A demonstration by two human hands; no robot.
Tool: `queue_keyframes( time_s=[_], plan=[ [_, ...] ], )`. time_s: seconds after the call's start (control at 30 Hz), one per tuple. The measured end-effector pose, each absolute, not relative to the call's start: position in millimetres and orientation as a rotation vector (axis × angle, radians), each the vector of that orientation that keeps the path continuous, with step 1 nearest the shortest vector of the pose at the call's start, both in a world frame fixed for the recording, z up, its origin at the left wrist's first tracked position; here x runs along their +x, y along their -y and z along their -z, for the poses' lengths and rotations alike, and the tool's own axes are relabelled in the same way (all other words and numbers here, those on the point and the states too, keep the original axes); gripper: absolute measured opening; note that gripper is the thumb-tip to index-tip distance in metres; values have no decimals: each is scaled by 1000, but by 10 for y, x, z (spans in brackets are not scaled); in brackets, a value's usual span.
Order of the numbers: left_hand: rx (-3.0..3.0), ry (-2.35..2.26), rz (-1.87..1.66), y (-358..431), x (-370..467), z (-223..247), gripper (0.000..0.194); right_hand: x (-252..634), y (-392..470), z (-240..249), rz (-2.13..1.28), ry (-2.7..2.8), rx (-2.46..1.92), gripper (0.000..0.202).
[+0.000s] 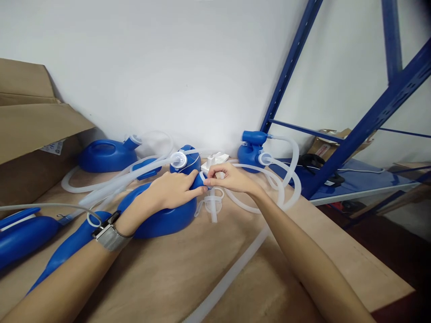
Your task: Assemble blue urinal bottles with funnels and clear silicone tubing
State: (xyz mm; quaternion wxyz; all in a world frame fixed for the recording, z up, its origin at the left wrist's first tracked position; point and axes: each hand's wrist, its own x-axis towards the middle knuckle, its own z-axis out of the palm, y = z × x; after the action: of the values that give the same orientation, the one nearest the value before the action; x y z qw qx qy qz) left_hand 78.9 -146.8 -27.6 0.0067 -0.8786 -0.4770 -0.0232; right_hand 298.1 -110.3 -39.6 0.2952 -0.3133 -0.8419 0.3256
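Note:
A blue plastic urinal bottle (pixel 164 224) lies on the wooden table in front of me. My left hand (pixel 170 190) reaches over it and grips its neck, fingers wrapped around near the mouth. At that mouth, a pale rim (pixel 202 176) shows, and my right hand (pixel 232 178) pinches with thumb and index finger right against it. What the pinch holds is too small to tell. Just below my fingertips are a clear cap and a short piece of translucent tube (pixel 213 208). A watch (pixel 112 237) is on my left wrist.
More blue bottles (pixel 107 155) with translucent hoses (pixel 232 273) lie around the table (pixel 161 282). A white plug and power strip (pixel 215 160) sit by the wall. An open cardboard box (pixel 40 130) stands left; a blue metal rack (pixel 363 121) stands right.

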Motion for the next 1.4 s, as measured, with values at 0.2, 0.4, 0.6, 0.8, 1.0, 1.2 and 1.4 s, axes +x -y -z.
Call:
queue_keyframes(
  time_s=[0.2, 0.4, 0.6, 0.8, 1.0, 1.2, 1.4],
  plan=[
    [-2755, 1486, 86, 1482, 789, 280, 61, 3059, 1161, 290, -736, 2351, -785, 26],
    [-2742, 1446, 117, 1467, 786, 310, 53, 3040, 1233, 203, -529, 2529, -811, 28],
    [-2766, 1375, 160, 1438, 755, 337, 57, 2948, 1220, 250, -592, 2539, -862, 44],
    [-2757, 1393, 125, 1449, 749, 314, 57, 2958, 1191, 324, -684, 2482, -831, 44],
    [-2748, 1417, 131, 1455, 753, 311, 56, 2917, 1106, 441, -789, 2404, -800, 52],
    [-2740, 1407, 124, 1452, 759, 308, 57, 2900, 1089, 468, -797, 2356, -812, 52],
    [-2733, 1406, 104, 1454, 770, 299, 58, 2914, 1091, 439, -872, 2387, -773, 44]
  ],
)
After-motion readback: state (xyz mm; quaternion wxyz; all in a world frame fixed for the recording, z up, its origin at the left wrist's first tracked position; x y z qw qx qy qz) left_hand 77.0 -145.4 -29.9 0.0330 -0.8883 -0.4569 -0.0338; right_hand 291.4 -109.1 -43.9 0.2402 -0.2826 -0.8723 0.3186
